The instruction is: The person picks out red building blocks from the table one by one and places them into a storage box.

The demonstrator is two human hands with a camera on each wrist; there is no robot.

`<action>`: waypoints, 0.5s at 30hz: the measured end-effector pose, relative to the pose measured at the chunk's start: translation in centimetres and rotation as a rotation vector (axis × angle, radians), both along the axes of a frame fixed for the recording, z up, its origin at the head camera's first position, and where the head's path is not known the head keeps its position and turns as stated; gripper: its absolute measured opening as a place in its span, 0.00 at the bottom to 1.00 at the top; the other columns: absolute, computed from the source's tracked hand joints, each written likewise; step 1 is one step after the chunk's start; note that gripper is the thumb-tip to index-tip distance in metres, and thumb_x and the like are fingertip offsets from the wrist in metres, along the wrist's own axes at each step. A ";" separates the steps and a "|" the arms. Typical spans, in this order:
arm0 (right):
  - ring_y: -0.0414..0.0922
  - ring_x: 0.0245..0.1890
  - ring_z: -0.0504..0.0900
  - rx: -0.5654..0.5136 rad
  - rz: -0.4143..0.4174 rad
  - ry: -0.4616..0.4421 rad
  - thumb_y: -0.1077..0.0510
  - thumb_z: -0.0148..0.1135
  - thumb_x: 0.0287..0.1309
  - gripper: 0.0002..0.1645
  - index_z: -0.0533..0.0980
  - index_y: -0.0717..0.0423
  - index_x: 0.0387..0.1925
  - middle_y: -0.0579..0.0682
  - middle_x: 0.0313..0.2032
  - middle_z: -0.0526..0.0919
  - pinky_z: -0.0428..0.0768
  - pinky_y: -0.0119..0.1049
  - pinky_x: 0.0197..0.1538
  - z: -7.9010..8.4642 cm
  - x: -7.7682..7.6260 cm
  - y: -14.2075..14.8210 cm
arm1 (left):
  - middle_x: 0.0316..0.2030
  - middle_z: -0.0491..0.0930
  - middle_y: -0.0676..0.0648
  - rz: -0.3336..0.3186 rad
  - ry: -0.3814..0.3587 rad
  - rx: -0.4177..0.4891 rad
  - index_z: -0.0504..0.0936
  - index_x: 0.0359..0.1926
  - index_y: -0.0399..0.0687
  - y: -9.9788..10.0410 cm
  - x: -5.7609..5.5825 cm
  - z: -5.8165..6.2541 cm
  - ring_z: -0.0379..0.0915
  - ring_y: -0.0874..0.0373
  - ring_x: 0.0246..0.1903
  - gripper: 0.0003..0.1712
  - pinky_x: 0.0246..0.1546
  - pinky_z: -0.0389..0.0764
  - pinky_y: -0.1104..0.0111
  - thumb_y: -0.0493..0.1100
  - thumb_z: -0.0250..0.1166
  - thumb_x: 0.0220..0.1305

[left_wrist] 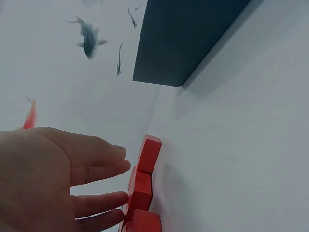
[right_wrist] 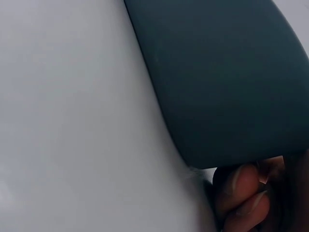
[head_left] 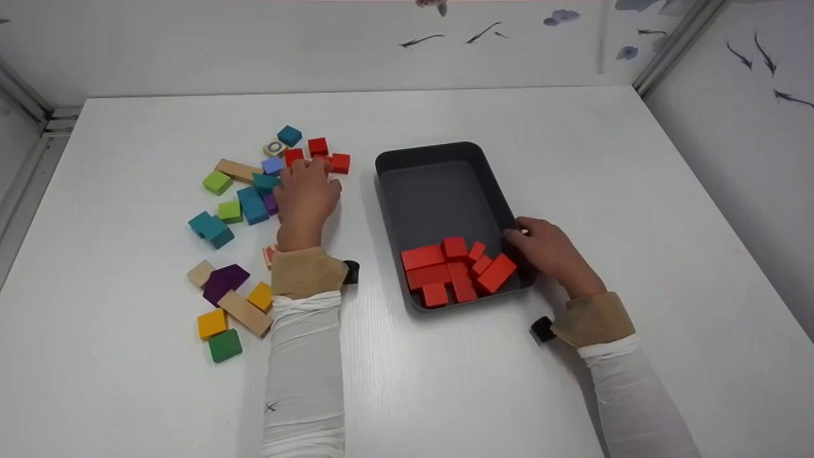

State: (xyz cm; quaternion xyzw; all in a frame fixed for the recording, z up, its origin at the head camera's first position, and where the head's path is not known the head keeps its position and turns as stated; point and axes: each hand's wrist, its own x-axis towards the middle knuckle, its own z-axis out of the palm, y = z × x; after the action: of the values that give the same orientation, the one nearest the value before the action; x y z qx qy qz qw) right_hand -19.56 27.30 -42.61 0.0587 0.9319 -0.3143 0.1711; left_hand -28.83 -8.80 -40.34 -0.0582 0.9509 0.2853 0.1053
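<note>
My left hand [head_left: 308, 198] reaches over the far end of the loose blocks, fingers extended. Its fingertips are right at a small group of red blocks [head_left: 341, 163], partly hidden by the hand. In the left wrist view, those fingers lie nearly straight beside the red blocks [left_wrist: 141, 191]. A dark grey tray [head_left: 439, 197] stands to the right, with several red blocks [head_left: 427, 276] gathered at its near end. My right hand [head_left: 552, 251] grips the tray's right side near the front corner, thumb at the rim. Curled fingers [right_wrist: 246, 181] show at the tray's outer wall [right_wrist: 227, 87] in the right wrist view.
Left of my left hand lie teal blocks [head_left: 253, 205], light green blocks [head_left: 218, 182] and a long wooden block [head_left: 238, 170]. Nearer me are a purple block [head_left: 226, 282], yellow blocks [head_left: 212, 324] and a green block [head_left: 225, 345]. A white wall [head_left: 254, 51] bounds the table's back.
</note>
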 end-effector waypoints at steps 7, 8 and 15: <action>0.59 0.60 0.73 0.004 0.007 -0.005 0.46 0.45 0.75 0.30 0.74 0.62 0.64 0.65 0.63 0.77 0.72 0.59 0.70 -0.2 -0.1 -0.3 | 0.71 0.64 0.36 0.033 0.011 -0.038 0.77 0.68 0.49 -0.3 0.0 -0.7 0.51 0.39 0.75 0.22 0.71 0.59 0.38 0.46 0.60 0.77; 0.59 0.60 0.73 0.004 0.007 -0.005 0.46 0.45 0.75 0.30 0.73 0.62 0.64 0.65 0.64 0.77 0.71 0.59 0.70 -0.2 -0.1 -0.3 | 0.71 0.65 0.36 0.031 0.011 -0.047 0.77 0.68 0.50 -0.2 -0.1 -0.7 0.50 0.38 0.75 0.23 0.71 0.59 0.38 0.45 0.60 0.76; 0.59 0.61 0.73 0.002 -0.005 -0.014 0.46 0.44 0.75 0.30 0.73 0.62 0.65 0.65 0.64 0.77 0.71 0.60 0.71 0.0 -0.1 0.2 | 0.69 0.67 0.35 0.019 0.024 -0.106 0.80 0.62 0.50 0.8 -0.2 -1.1 0.49 0.37 0.75 0.19 0.71 0.58 0.37 0.42 0.64 0.73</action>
State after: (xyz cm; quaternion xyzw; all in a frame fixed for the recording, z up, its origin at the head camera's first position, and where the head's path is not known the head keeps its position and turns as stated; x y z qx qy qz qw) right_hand -19.62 27.47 -42.61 0.0633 0.9309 -0.3133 0.1769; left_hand -29.07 -7.96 -41.47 -0.0690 0.9652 0.2362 0.0881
